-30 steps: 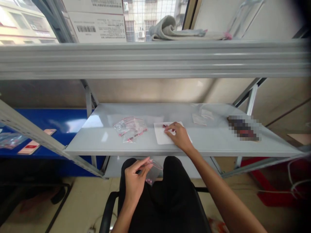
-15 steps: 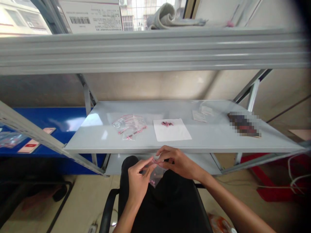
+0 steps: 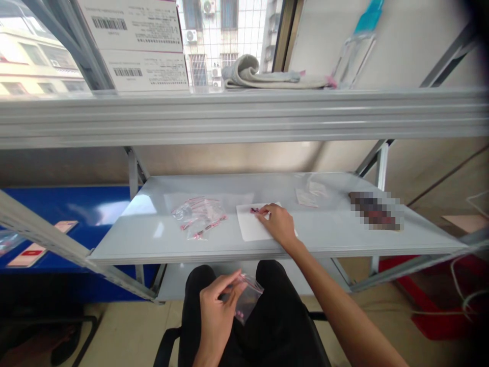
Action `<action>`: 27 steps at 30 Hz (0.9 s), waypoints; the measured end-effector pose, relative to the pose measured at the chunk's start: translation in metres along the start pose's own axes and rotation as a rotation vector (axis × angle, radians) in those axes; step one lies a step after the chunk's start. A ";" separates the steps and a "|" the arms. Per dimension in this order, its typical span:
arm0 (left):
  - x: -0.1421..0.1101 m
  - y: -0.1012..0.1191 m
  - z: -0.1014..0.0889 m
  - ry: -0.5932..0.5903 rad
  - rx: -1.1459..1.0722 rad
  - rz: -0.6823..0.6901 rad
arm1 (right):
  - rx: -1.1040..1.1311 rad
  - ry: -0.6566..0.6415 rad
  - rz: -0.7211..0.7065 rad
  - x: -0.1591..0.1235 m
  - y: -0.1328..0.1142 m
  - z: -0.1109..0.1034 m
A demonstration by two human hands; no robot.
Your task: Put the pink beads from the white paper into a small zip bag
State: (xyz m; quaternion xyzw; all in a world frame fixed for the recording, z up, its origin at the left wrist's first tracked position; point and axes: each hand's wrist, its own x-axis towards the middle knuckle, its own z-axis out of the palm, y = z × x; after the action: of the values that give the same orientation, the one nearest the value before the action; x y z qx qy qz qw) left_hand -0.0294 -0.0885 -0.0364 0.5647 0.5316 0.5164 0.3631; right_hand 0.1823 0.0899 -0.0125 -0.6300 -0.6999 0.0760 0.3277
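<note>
Pixelated item (image 3: 375, 210) on the shelf (image 3: 267, 253), far R: no telling what it is. Pink bits (image 3: 254, 210) on the paper (image 3: 248, 228): too small to make out, partly under R hand (image 3: 277, 225). Bag (image 3: 248, 298) in L hand (image 3: 217, 311): partly behind fingers, contents tiny. Box (image 3: 133, 46) cut off by top edge. Same w/ clear bottle (image 3: 355, 56), blue top. Slips (image 3: 307, 194): any print too small.

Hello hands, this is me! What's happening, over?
Left hand pinching a clear zip bag. Right hand at small pink pieces on a white paper sheet. Clear bags heaped beside it.
</note>
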 end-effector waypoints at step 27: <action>-0.001 0.005 -0.006 0.031 0.011 0.065 | 0.673 -0.473 -0.201 -0.116 -0.056 -0.044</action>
State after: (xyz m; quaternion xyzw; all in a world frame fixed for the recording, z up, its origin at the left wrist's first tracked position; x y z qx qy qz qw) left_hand -0.0344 -0.0908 -0.0308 0.5757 0.5212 0.5339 0.3347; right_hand 0.1594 -0.0422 0.0084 -0.3816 -0.7501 0.4103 0.3513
